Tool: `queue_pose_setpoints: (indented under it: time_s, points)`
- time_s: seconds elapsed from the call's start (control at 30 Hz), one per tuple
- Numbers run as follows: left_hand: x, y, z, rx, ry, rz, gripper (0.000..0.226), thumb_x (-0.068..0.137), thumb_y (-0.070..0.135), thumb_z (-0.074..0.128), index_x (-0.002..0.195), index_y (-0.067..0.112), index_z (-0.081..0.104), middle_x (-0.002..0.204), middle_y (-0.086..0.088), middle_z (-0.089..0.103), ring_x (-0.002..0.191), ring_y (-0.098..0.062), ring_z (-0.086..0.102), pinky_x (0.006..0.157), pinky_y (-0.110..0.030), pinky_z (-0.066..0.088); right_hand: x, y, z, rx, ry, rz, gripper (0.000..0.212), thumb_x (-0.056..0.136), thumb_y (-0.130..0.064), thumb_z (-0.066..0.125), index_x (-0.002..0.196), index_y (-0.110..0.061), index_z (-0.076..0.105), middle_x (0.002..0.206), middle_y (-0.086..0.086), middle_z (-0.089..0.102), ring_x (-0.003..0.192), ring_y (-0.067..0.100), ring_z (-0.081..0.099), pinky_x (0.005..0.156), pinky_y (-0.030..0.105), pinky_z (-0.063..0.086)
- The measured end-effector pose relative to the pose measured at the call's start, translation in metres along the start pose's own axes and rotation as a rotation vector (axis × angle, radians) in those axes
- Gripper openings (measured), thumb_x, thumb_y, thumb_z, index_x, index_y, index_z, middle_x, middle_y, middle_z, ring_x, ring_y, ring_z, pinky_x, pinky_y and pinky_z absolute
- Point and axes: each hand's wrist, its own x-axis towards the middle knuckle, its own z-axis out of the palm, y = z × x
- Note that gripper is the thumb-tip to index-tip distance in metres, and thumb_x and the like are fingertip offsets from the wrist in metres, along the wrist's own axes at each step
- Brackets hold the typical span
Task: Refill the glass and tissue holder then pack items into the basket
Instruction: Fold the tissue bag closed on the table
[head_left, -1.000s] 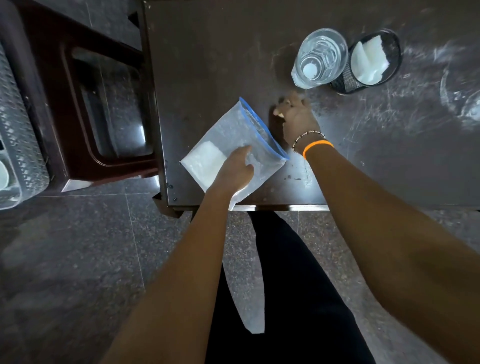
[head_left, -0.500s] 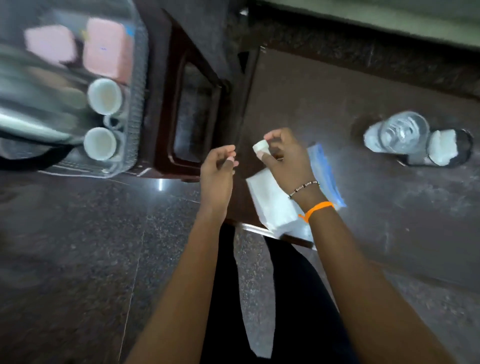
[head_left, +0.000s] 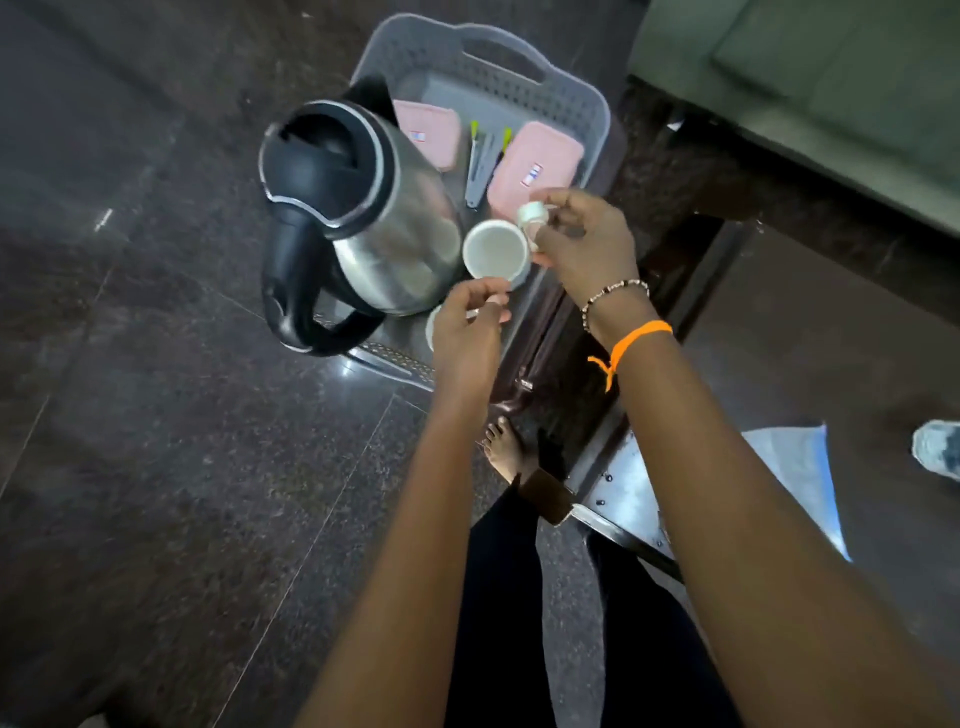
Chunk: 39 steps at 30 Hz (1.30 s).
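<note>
A grey plastic basket (head_left: 571, 88) sits on a dark stool and holds a steel kettle (head_left: 374, 208), two pink pouches (head_left: 540, 161) and a white cup (head_left: 493, 249). My right hand (head_left: 582, 244) hovers over the basket's near right side, pinching a small white cap-like object (head_left: 531, 214) just above the cup. My left hand (head_left: 467, 332) is lower, at the basket's near edge, fingers pinched together with nothing visible in them; it covers most of a second white cup (head_left: 430, 325). The glass (head_left: 935, 447) shows at the right edge. The tissue holder is out of view.
A clear zip bag with a blue strip (head_left: 795, 467) lies on the dark table (head_left: 831, 338) at the right. Grey utensils with green tips (head_left: 480, 166) lie between the pouches. A green cushion (head_left: 805, 78) is at the top right. My bare foot (head_left: 506, 447) stands on the polished stone floor.
The view swung left from the table to the basket. My right hand carried the small white object from the table over to the cup, and my left hand left the bag and followed.
</note>
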Motion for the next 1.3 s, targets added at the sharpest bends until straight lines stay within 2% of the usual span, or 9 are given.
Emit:
queue_pose_setpoints:
  time_s: [0.1, 0.2, 0.4, 0.7, 0.83, 0.93, 1.07, 1.2, 1.3]
  points:
    - [0.019, 0.010, -0.003, -0.028, -0.030, 0.002, 0.016, 0.089, 0.003, 0.052, 0.093, 0.016, 0.061, 0.093, -0.004, 0.062, 0.080, -0.013, 0.057, 0.085, -0.025, 0.047, 0.026, -0.024, 0.019, -0.204, 0.049, -0.055, 0.028, 0.079, -0.013, 0.061, 0.106, -0.011, 0.069, 0.097, 0.013, 0.071, 0.090, 0.023, 0.065, 0.091, 0.037, 0.051]
    - [0.035, 0.015, -0.003, -0.028, -0.062, 0.003, 0.016, 0.085, 0.008, 0.054, 0.084, 0.022, 0.061, 0.093, -0.005, 0.062, 0.083, -0.016, 0.057, 0.080, -0.023, 0.046, 0.050, -0.044, 0.032, -0.386, 0.061, -0.130, 0.025, 0.082, -0.014, 0.058, 0.100, -0.003, 0.070, 0.105, 0.022, 0.070, 0.100, 0.033, 0.063, 0.093, 0.038, 0.046]
    - [0.049, 0.020, 0.001, -0.002, -0.114, 0.023, 0.023, 0.085, 0.007, 0.051, 0.078, 0.027, 0.060, 0.086, 0.002, 0.062, 0.089, -0.018, 0.057, 0.092, -0.038, 0.047, 0.096, -0.064, 0.042, -0.595, 0.187, -0.097, 0.028, 0.083, -0.016, 0.053, 0.106, -0.015, 0.069, 0.116, 0.012, 0.067, 0.112, 0.027, 0.059, 0.090, 0.026, 0.042]
    - [0.042, 0.024, 0.011, -0.009, -0.125, 0.110, 0.023, 0.084, 0.007, 0.052, 0.075, 0.027, 0.060, 0.077, 0.004, 0.061, 0.077, -0.015, 0.055, 0.089, -0.040, 0.049, 0.089, -0.052, 0.013, -0.540, 0.279, -0.130, 0.028, 0.081, -0.007, 0.050, 0.096, -0.014, 0.073, 0.108, 0.010, 0.072, 0.106, 0.023, 0.063, 0.090, 0.021, 0.041]
    - [0.019, 0.019, 0.023, -0.008, -0.143, 0.129, 0.025, 0.088, 0.004, 0.050, 0.082, 0.025, 0.062, 0.078, 0.007, 0.062, 0.074, -0.007, 0.057, 0.079, -0.020, 0.049, 0.025, -0.024, -0.024, -0.417, 0.362, -0.154, 0.023, 0.079, -0.008, 0.055, 0.092, -0.012, 0.074, 0.098, 0.007, 0.074, 0.092, 0.017, 0.067, 0.083, 0.016, 0.045]
    - [-0.011, 0.003, 0.038, 0.006, -0.213, 0.108, 0.023, 0.090, 0.000, 0.046, 0.090, 0.017, 0.061, 0.078, 0.005, 0.060, 0.072, -0.005, 0.056, 0.069, -0.009, 0.047, -0.032, 0.019, -0.060, -0.329, 0.401, -0.054, 0.019, 0.080, -0.007, 0.058, 0.090, -0.013, 0.073, 0.088, 0.000, 0.071, 0.081, 0.009, 0.064, 0.073, 0.006, 0.043]
    - [-0.046, -0.033, 0.063, 0.152, -0.331, 0.040, 0.024, 0.090, 0.006, 0.048, 0.086, 0.026, 0.062, 0.081, 0.007, 0.062, 0.078, -0.007, 0.059, 0.075, -0.021, 0.047, -0.097, 0.095, -0.104, -0.323, 0.424, 0.189, 0.015, 0.079, -0.005, 0.062, 0.088, -0.007, 0.074, 0.086, 0.009, 0.073, 0.081, 0.017, 0.065, 0.063, -0.004, 0.036]
    - [-0.087, -0.076, 0.093, 0.324, -0.463, -0.004, 0.029, 0.087, 0.005, 0.049, 0.079, 0.030, 0.061, 0.076, 0.007, 0.061, 0.073, -0.012, 0.057, 0.076, -0.027, 0.044, -0.154, 0.181, -0.151, -0.247, 0.522, 0.528, 0.016, 0.079, -0.003, 0.060, 0.092, -0.005, 0.070, 0.097, 0.018, 0.072, 0.088, 0.030, 0.067, 0.084, 0.028, 0.049]
    - [-0.111, -0.103, 0.111, 0.446, -0.536, -0.039, 0.025, 0.085, 0.010, 0.050, 0.078, 0.031, 0.061, 0.085, 0.002, 0.064, 0.086, -0.019, 0.061, 0.082, -0.033, 0.045, -0.180, 0.237, -0.184, -0.059, 0.622, 0.804, 0.029, 0.079, -0.003, 0.060, 0.109, -0.003, 0.057, 0.113, 0.023, 0.064, 0.100, 0.029, 0.061, 0.092, 0.033, 0.043]
